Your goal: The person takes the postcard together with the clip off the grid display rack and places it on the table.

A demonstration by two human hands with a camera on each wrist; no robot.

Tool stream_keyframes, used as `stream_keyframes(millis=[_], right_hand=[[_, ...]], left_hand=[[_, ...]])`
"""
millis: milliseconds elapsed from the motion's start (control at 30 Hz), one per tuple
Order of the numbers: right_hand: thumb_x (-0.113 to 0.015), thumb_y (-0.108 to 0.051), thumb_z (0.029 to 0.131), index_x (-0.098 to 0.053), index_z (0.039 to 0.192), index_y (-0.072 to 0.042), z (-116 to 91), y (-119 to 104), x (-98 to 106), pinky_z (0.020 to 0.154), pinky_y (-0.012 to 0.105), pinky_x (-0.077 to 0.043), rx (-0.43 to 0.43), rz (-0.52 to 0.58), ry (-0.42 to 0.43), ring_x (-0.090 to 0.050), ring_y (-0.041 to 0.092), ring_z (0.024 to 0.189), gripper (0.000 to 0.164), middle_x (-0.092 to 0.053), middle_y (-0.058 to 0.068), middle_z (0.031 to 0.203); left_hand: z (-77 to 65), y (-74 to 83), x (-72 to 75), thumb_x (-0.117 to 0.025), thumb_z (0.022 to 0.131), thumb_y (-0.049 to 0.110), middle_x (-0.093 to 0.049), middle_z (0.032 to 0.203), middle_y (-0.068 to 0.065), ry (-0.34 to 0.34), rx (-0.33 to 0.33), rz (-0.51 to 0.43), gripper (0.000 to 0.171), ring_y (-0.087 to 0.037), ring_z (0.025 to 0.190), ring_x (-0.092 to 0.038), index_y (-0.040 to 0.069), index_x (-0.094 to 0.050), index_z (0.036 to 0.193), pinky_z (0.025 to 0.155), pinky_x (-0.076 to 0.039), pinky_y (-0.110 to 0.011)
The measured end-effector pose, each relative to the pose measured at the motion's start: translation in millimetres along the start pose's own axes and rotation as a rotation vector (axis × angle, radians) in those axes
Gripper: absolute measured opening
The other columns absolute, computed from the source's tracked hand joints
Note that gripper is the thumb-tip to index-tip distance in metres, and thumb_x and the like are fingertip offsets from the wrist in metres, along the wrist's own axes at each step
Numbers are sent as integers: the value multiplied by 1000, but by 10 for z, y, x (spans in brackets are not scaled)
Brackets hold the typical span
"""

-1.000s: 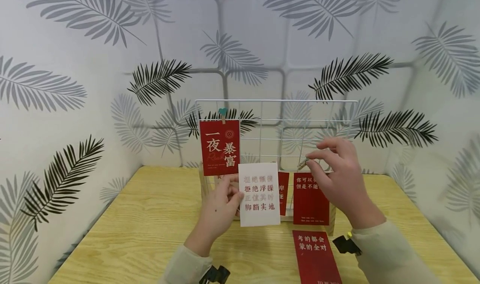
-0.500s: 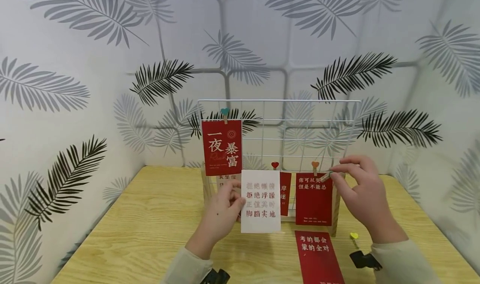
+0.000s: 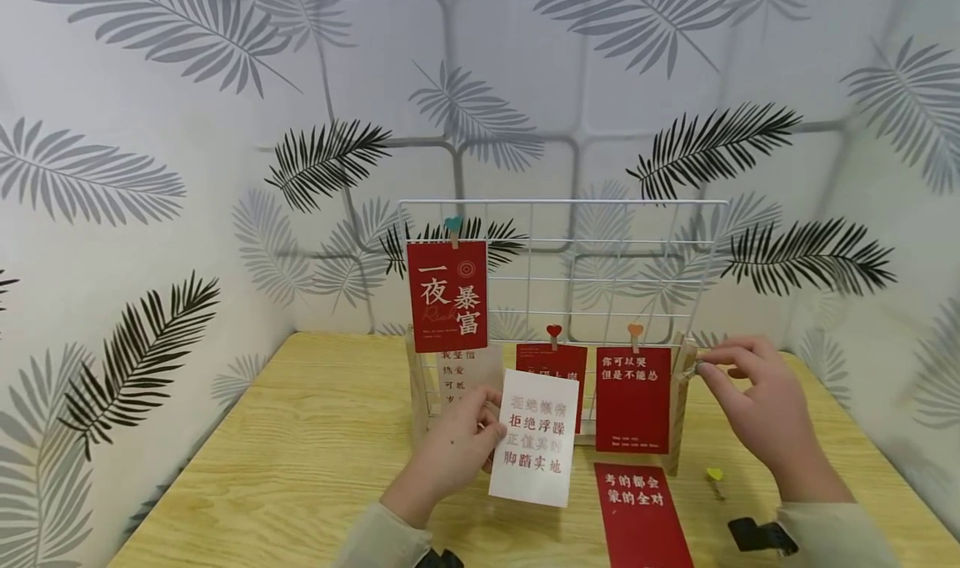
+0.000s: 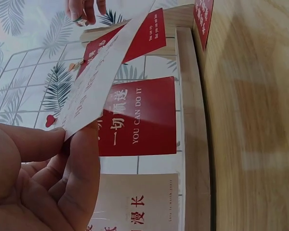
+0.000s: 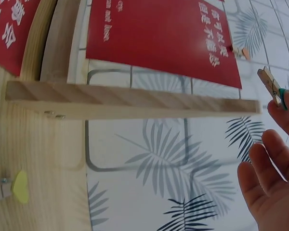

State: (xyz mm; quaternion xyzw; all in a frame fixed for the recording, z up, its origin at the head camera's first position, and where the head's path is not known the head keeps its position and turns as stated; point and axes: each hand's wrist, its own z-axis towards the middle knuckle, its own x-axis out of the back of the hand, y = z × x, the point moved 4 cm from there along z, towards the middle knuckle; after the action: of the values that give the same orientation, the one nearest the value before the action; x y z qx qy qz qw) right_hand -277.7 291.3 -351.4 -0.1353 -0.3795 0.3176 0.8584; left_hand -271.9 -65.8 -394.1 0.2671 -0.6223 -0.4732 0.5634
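Between the thumb and fingers of my left hand (image 3: 453,447) is a white card (image 3: 534,439) with red lettering, tilted slightly. It is in front of the white wire grid stand (image 3: 562,202) and overlaps the lower part of a red card (image 3: 540,355). My right hand (image 3: 761,414) is at the stand's right wooden leg (image 5: 135,100), apart from it in the right wrist view. A small wooden clothespin (image 5: 269,83) with a green piece is pinched between its thumb and forefinger.
Heart-topped clothespins hold red cards on the grid, one (image 3: 448,297) high left and one (image 3: 633,401) low right. A pale card (image 3: 465,372) hangs behind. On the wooden table lie another red card (image 3: 645,518) and a yellow-heart clothespin (image 3: 715,475).
My right hand has moved right and down with the clothespin, away from the grid's middle. The white card in my left hand has come lower, slightly right, and tilted.
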Motion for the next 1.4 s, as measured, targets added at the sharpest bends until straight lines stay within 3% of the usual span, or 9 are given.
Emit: stream_keyframes(millis=[233,500,900,1033,1400], right_hand=[[-66,-19,100,-73,105,-3,-66,229,38,75,21,-42,-84,-9,-92,-54,34,106,19,-58,14,118],[-65,-24,101,-74,102,-8,-80,447,11,71,20,-46,-108,-23,-180,-52,25,104,19,-60,11,114],[-57,-37,105,-72,111,-9,-216,688,-179,85,54,-50,-246,7,-438,-57,37,111,33,-62,13,119],[-57,-38,104,-72,111,-9,-258,786,-241,83,54,-50,-292,23,-503,-58,39,112,33,-64,14,120],[-55,-37,105,-70,115,-5,-327,1008,-297,84,47,-50,-368,72,-653,-60,29,108,37,-67,11,117]], left_hand=[[-12,-89,-118,-60,100,5,-64,82,-5,-47,32,-30,23,-20,67,-66,9,-56,122,60,-58,-45],[5,-152,-219,-60,99,2,-63,83,-7,-101,58,-76,20,-21,62,-66,7,-57,118,55,-58,-39],[2,-277,-294,-61,98,3,-60,83,-9,-111,108,-48,20,-24,64,-64,9,-55,116,57,-57,-40],[19,-338,-306,-62,98,3,-61,82,-9,-140,135,-44,19,-23,65,-63,9,-56,114,58,-56,-38],[-6,-457,-367,-64,97,5,-60,80,-12,-203,209,-39,15,-22,58,-62,9,-56,109,53,-55,-35]])
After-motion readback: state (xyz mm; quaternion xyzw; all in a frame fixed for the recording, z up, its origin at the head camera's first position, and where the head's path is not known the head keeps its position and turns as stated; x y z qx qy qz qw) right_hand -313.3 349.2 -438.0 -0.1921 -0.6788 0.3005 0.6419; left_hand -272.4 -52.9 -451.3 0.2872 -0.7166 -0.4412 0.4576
